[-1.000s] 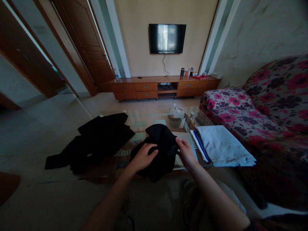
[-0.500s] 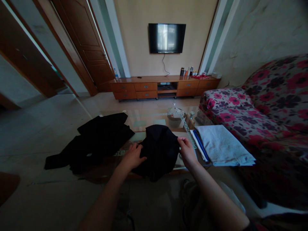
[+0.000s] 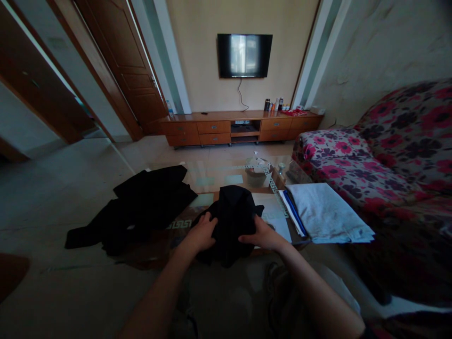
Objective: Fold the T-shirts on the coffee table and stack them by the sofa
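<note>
A bunched black garment lies on the glass coffee table in front of me, its sides drawn inward. My left hand is on its left side, fingers curled on the cloth. From the right, my right hand grips the other side, thumb on the near face and fingertips partly hidden in the dark folds. To the left a second black garment lies spread, one sleeve-like end reaching past the table edge. The exact kind of either garment is too dark to tell.
A folded light grey cloth lies on blue and white folded pieces at the table's right end. Beyond stands a waste bin with a bag in it. A floral sofa is on the right, and a wooden TV cabinet at the back.
My right hand has moved left and inward, from pinching the garment's right edge to pressing over it. The garment is narrower and more gathered. My left hand has shifted slightly right.
</note>
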Demonstrator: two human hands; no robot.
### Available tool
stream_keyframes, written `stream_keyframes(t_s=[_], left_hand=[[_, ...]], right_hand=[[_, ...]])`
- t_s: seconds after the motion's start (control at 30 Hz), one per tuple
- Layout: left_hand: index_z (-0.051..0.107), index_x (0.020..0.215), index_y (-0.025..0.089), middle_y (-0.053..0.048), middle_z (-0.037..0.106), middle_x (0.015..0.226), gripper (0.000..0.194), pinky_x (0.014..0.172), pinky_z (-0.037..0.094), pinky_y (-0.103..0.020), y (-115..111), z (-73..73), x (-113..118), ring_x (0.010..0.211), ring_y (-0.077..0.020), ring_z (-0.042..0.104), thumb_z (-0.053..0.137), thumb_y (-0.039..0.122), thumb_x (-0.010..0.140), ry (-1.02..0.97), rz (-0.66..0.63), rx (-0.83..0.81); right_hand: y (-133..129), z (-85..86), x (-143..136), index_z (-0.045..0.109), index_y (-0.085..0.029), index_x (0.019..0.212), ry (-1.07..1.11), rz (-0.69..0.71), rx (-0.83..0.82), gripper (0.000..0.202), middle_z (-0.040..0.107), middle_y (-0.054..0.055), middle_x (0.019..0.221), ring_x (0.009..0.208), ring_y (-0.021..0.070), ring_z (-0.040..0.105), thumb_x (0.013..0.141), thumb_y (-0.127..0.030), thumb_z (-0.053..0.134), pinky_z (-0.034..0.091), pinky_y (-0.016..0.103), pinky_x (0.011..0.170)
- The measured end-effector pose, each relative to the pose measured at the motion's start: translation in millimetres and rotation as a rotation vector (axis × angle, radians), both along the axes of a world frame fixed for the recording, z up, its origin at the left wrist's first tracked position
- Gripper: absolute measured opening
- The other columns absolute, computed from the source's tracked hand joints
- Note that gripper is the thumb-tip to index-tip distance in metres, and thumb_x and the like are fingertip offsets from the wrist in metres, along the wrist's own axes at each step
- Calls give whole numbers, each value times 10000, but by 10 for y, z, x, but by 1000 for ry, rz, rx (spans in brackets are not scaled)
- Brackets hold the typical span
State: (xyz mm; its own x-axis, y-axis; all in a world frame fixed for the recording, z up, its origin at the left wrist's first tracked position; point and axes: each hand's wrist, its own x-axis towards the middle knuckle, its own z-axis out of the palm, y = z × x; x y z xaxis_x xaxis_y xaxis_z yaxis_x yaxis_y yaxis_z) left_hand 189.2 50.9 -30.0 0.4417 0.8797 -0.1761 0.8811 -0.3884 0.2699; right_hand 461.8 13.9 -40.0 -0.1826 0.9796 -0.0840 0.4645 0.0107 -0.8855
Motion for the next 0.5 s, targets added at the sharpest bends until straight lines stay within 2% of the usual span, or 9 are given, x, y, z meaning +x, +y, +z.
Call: stream_keyframes(t_s=[0.07,0.17,0.27,0.33,0.4,0.5], left_hand=[[673,1107,210,-126,625,1220,363,1011,451,-382,18,28,46,1185,-286,586,570,110,774,-40,-31,25],[693,965,220,-102,704,1044,287,920,463,-362,47,98,109,1028,-256,655,453,110,855,-223,-25,-7],[684,849,214,-72,725,896,234,835,466,-335,81,177,160,883,-228,670,460,157,885,-530,17,-128],[684,814,199,-64,726,837,187,817,480,-334,106,230,181,832,-220,672,514,215,892,-826,114,-254],[685,798,182,-78,737,852,192,855,508,-360,129,295,183,856,-228,690,571,297,902,-1189,258,-430],[701,804,161,-114,748,943,308,984,516,-441,141,430,163,998,-256,702,580,407,944,-1637,396,-742]], right_hand=[[-38,19,17,509,-172,1421,-115,14,-81,1009,551,164,1386,1303,342,534,540,-410,939,414,502,1124],[-76,65,40,478,-209,1464,-80,11,-115,1120,584,143,1348,1239,338,584,458,-301,962,468,498,1072],[-95,96,39,385,-265,1514,150,59,-256,1116,711,53,1063,892,260,712,530,-225,908,598,445,813],[-86,119,11,284,-283,1566,342,74,-298,1123,719,12,938,678,199,697,602,-219,857,599,369,645],[-54,154,-25,196,-306,1608,506,30,-189,1160,712,23,1007,651,163,685,642,-223,834,585,322,621],[5,201,-48,107,-362,1637,612,-87,-12,1228,643,79,1260,821,164,706,663,-267,850,594,338,741]])
